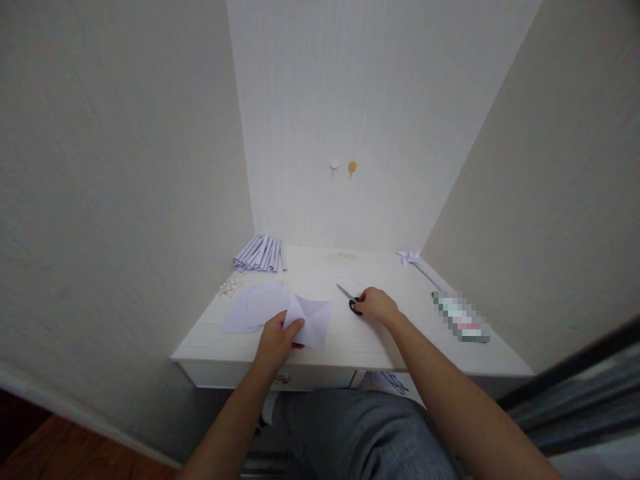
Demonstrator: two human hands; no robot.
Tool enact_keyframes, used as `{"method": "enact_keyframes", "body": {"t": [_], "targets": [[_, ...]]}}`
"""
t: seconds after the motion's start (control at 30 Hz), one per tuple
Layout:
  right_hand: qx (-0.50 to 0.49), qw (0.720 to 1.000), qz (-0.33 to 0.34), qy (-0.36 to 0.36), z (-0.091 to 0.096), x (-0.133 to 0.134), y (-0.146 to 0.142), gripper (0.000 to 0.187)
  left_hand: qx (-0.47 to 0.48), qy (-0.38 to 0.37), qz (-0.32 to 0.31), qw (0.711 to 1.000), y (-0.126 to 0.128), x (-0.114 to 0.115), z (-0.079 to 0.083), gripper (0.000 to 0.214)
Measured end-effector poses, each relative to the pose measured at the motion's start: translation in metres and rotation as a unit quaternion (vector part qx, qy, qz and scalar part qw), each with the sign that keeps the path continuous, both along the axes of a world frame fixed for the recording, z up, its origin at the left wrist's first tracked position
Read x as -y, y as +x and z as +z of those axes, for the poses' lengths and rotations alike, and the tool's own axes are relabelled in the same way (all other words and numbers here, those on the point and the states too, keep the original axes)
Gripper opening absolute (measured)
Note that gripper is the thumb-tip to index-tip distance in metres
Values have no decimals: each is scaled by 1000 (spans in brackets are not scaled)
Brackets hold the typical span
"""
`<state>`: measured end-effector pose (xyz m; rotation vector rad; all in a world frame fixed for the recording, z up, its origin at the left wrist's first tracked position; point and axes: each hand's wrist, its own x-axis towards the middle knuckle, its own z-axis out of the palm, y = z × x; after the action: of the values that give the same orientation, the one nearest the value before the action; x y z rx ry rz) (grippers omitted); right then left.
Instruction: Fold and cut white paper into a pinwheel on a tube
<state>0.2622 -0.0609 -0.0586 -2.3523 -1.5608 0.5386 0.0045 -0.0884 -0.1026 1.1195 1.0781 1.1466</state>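
Observation:
My left hand [277,341] pinches a white square of paper [315,321] at its left edge, thumb on top. Crease lines cross the square from corner to corner, and it is held just above the front of the table. My right hand [379,307] has its fingers closed at the black handles of a pair of scissors [346,293]. The blades look closed and point to the back left, on or just above the tabletop. Loose white paper sheets [263,303] lie overlapping beside my left hand.
Rolled paper tubes [260,255] are stacked at the back left of the white table [310,270], with small white pieces [230,287] in front. A paper pinwheel [410,257] on a rolled stick lies back right, near a blurred-out flat object [460,317]. Walls enclose three sides.

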Motion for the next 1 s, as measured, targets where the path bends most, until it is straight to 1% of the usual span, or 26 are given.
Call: {"method": "enact_keyframes", "body": {"t": [0.07, 0.13, 0.23, 0.27, 0.33, 0.37, 0.43, 0.47, 0.53, 0.6, 0.63, 0.67, 0.7, 0.73, 0.77, 0.8, 0.83, 0.87, 0.93, 1.0], "targets": [[5, 999, 7, -31, 4, -6, -1, 28, 9, -3, 3, 1000, 0, 1, 1, 20], [-2, 999, 14, -43, 6, -9, -1, 30, 19, -6, 9, 1000, 1, 3, 1, 22], [-43, 998, 30, -31, 5, -7, 0, 19, 32, -11, 29, 999, 2, 4, 3, 26], [-66, 997, 37, -23, 5, -4, 1, 16, 38, -11, 37, 999, 1, 5, 5, 27], [-131, 990, 53, -14, 4, 6, 3, 24, 50, -7, 52, 997, -1, 8, 12, 30], [-169, 984, 58, -9, 3, 12, 3, 28, 55, -2, 57, 997, -3, 10, 16, 32], [-254, 965, 59, 9, 3, 29, -1, 28, 66, 13, 60, 996, -7, 17, 29, 35], [-297, 953, 59, 25, 3, 38, -5, 27, 73, 27, 58, 995, -9, 20, 36, 37], [-376, 922, 62, 62, 5, 59, -17, 29, 91, 77, 46, 992, -13, 28, 52, 38], [-436, 893, 75, 86, 9, 78, -35, 39, 104, 106, 43, 988, -14, 37, 68, 37], [-476, 870, 83, 98, 12, 87, -44, 43, 113, 115, 46, 986, -15, 40, 75, 36], [-565, 813, 88, 111, 15, 94, -54, 46, 121, 120, 52, 984, -15, 44, 81, 35], [-633, 760, 91, 114, 17, 100, -64, 47, 127, 123, 55, 983, -16, 48, 88, 34], [-676, 722, 89, 117, 20, 106, -72, 50, 137, 132, 63, 980, -16, 51, 93, 33], [-704, 694, 97, 119, 21, 110, -80, 50, 142, 138, 62, 978, -17, 54, 99, 32], [-723, 671, 110, 124, 21, 114, -86, 50, 150, 144, 66, 976, -18, 57, 103, 30], [-731, 661, 120, 121, 20, 118, -90, 49, 156, 142, 62, 975, -19, 60, 108, 29], [-733, 659, 123, 117, 17, 121, -93, 48, 162, 142, 62, 974, -20, 63, 111, 29], [-727, 667, 129, 99, 9, 128, -94, 48, 169, 143, 68, 973, -21, 67, 116, 30], [-719, 674, 150, 79, 0, 134, -91, 51, 169, 146, 80, 972, -21, 69, 118, 32]]}}
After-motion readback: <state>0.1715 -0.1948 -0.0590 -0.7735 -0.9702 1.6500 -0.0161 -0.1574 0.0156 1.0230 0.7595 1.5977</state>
